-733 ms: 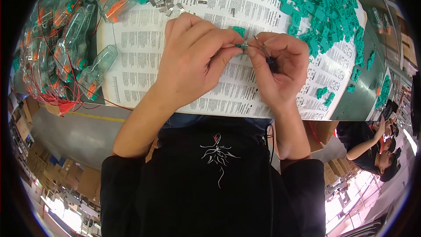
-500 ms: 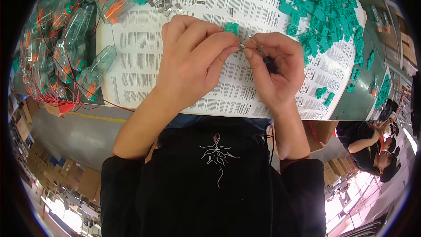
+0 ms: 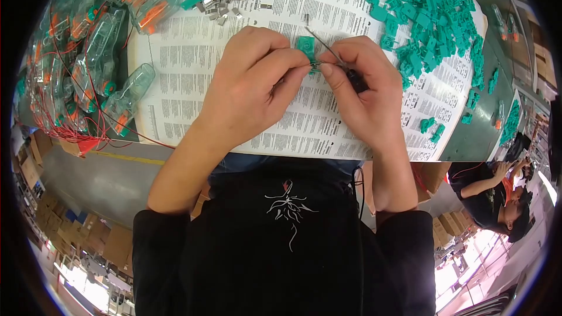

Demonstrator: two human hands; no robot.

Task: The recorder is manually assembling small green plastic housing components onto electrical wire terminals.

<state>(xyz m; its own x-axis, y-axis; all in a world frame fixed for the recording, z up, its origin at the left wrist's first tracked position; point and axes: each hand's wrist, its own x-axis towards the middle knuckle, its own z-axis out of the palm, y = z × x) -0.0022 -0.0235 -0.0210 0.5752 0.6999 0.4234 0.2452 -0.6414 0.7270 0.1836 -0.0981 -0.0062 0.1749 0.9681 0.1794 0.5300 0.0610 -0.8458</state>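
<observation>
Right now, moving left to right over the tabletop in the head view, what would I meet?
Heaped clear plastic housings → left hand → right hand → large green plastic pile → smaller green heap.

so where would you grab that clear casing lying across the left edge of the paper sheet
I'd pinch the clear casing by its rounded end, coming from the right over the paper sheet. That end points away from the casing pile and is uncovered, while the orange-marked end sits near red wires.
</observation>
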